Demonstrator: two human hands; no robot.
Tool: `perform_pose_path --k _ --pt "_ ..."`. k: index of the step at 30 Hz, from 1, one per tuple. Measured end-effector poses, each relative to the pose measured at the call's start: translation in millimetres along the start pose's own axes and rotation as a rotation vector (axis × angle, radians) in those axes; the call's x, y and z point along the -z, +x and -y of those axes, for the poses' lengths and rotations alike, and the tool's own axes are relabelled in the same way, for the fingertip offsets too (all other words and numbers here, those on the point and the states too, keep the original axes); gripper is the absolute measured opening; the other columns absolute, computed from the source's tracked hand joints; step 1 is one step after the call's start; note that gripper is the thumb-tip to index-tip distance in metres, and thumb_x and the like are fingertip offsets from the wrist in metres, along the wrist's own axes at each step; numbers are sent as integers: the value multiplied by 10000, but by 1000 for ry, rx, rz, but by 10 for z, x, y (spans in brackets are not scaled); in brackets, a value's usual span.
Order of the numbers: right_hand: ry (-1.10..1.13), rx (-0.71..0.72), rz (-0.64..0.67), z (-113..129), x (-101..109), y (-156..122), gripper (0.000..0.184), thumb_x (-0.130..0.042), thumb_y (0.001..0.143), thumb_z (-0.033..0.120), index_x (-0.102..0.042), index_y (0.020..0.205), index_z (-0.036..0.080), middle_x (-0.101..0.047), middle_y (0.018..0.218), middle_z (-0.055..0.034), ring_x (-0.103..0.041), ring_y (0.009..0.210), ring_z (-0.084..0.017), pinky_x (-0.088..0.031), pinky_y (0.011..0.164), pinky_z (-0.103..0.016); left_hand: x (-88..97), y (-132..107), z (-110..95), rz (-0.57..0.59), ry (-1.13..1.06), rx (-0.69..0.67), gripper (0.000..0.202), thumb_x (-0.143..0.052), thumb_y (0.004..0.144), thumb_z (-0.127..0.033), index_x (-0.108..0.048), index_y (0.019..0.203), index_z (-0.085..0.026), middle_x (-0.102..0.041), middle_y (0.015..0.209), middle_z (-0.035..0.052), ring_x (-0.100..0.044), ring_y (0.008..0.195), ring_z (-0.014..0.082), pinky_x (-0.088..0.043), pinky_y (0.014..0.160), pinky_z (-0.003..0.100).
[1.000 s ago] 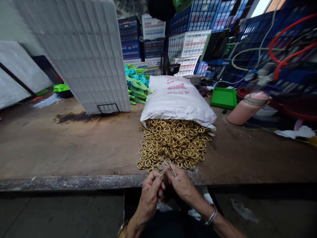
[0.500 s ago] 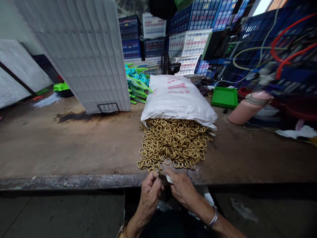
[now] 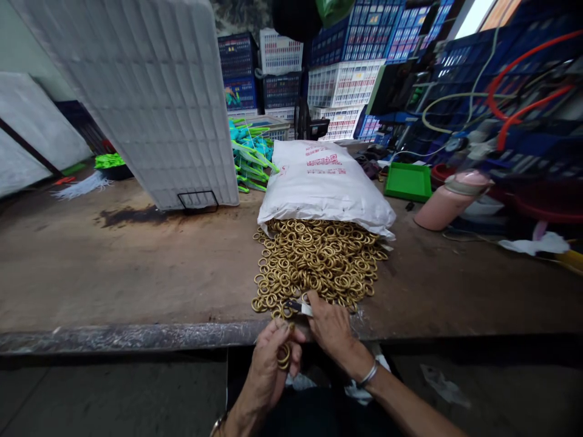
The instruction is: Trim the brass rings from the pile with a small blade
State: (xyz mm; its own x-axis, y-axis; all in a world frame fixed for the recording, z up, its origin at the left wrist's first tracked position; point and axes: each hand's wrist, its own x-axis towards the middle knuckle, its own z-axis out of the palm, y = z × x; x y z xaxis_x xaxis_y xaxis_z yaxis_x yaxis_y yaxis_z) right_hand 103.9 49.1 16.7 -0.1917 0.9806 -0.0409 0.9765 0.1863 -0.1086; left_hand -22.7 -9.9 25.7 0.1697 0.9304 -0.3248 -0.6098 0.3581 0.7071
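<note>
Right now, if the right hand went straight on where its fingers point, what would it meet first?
Probably the gold rings heaped just ahead; the right hand looks close to their near edge, though depth is unclear.

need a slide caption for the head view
Left hand holding golden rings, right hand holding a small tool at the near edge of a ring pile by a white sack.

Brn tbl (image 3: 159, 273) over gry flr (image 3: 113, 394), pale wall (image 3: 18, 48) far L.

My tabletop (image 3: 150, 273) lies dim, a bright opening (image 3: 474, 18) glares at upper right, and my view's edges look stretched.
</note>
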Motion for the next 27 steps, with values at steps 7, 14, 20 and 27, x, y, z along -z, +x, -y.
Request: perform_pose_path --k 7,14,20,27 --pt "-10 13 -3 -4 -46 59 159 -388 757 61 -465 843 170 -633 706 -58 -599 610 -160 -270 518 -238 28 29 -54 12 -179 95 192 -575 725 -228 -525 892 -149 -589 726 33 -523 551 100 -332 385 160" --pt "696 60 -97 -74 52 -14 128 -357 800 216 -473 764 178 -550 664 -8 -502 614 -128 -350 568 -224 40 92 2 -130 -147 105 229 -661 668 -299 -524 765 -142 -583 728 27 -546 585 109 -341 381 155" --pt "1258 -16 61 83 103 -181 270 -404 799 436 -464 739 179 -433 548 45 -409 507 -90 -332 487 -200 -52 109 45 -59 -77 51 307 -633 691 -376 -515 859 -148 -492 654 -21 -430 480 52 -259 351 128" --pt "1198 31 92 76 101 -201 288 -406 796 442 -452 694 176 -398 544 48 -385 520 -88 -326 491 -197 -28 125 22 -150 144 -15 294 -623 679 -414 -471 691 -162 -391 535 -70 -259 395 31 -185 361 152"
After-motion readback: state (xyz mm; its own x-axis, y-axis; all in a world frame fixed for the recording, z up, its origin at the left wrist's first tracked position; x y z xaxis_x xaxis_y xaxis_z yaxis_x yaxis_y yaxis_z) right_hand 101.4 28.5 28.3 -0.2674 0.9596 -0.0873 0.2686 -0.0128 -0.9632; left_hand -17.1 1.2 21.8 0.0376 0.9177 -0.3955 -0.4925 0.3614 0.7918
